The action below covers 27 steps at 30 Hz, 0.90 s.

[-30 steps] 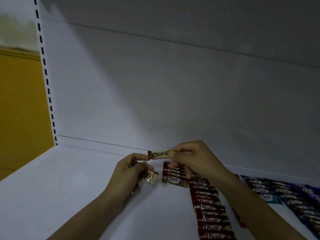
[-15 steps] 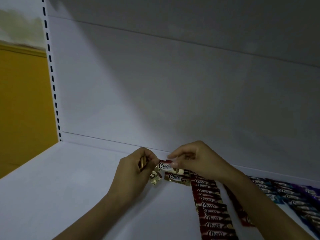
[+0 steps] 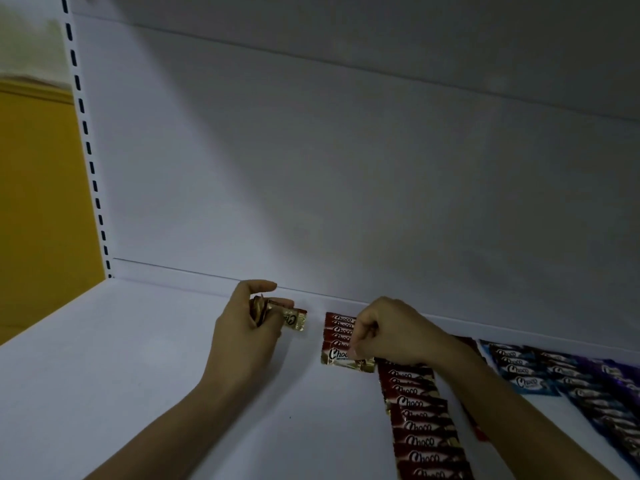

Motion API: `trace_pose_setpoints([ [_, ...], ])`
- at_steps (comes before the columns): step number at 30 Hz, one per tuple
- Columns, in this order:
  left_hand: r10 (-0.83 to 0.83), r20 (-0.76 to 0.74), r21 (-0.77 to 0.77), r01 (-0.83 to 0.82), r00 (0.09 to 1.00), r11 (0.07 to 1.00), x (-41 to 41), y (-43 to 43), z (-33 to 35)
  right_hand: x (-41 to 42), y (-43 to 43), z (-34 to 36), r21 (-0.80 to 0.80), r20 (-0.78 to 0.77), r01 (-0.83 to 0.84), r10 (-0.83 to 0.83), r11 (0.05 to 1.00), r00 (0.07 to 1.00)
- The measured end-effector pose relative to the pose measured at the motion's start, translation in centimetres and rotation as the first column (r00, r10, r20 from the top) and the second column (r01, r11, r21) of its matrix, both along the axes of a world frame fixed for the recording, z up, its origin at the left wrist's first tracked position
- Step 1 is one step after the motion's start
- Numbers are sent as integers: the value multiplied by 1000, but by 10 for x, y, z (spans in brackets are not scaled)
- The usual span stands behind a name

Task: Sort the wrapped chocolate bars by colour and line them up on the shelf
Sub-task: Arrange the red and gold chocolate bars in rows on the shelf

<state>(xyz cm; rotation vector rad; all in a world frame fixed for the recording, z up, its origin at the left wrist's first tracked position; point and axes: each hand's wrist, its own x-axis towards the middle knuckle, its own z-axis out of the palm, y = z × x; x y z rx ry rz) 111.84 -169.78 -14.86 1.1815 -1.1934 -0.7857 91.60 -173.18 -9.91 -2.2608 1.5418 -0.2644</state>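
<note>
- So, nearest the front edge of the white shelf board (image 3: 104,393), a long row of red-wrapped chocolate bars (image 3: 422,427) printed "Choco" lies flat. Each bar overlaps the next, and the row runs from the front towards the back.
- To the right of it lies a shorter row of blue-wrapped chocolate bars (image 3: 519,374). Further towards the shelf's right edge lies a row of purple-wrapped chocolate bars (image 3: 609,400). Both rows overlap in the same way, and the right forearm crosses above the gap between the red and blue rows.
- At the far end of the long red row, the right hand (image 3: 391,332) has its fingers curled. Its fingertips pinch the upper edge of a red-and-gold wrapped chocolate bar (image 3: 341,358), which lies crosswise on the shelf.
- Just behind that bar, a short row of red-wrapped bars (image 3: 337,327) reaches towards the shelf's back edge. Its right part is hidden under the right hand.
- To the left, apart from the red rows, the left hand (image 3: 246,327) is near the back edge. Its fingers are curled round a small bunch of gold-and-red wrapped bars (image 3: 294,318), whose ends stick out to the right past the thumb. Whether the bunch touches the shelf cannot be told.
- Behind the hands, the plain white back panel (image 3: 346,202) rises from the shelf's back edge.
- At the back left corner stands a white upright with a line of dark slots (image 3: 86,140), and beyond it is a yellow wall (image 3: 34,202).
</note>
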Motion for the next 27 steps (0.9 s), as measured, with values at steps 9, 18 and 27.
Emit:
trace_pose_setpoints([
  [9,-44,-63,-8,43,997,999,0,1,6,1,3,-1,-92,14,44,-43,995,999],
  [18,-152,-347,51,180,925,982,0,1,11,26,17,11,13,557,34,-36,999,830],
  [27,-288,-285,-38,290,914,956,-5,9,17,22,21,17,387,686,-206,-131,899,716],
])
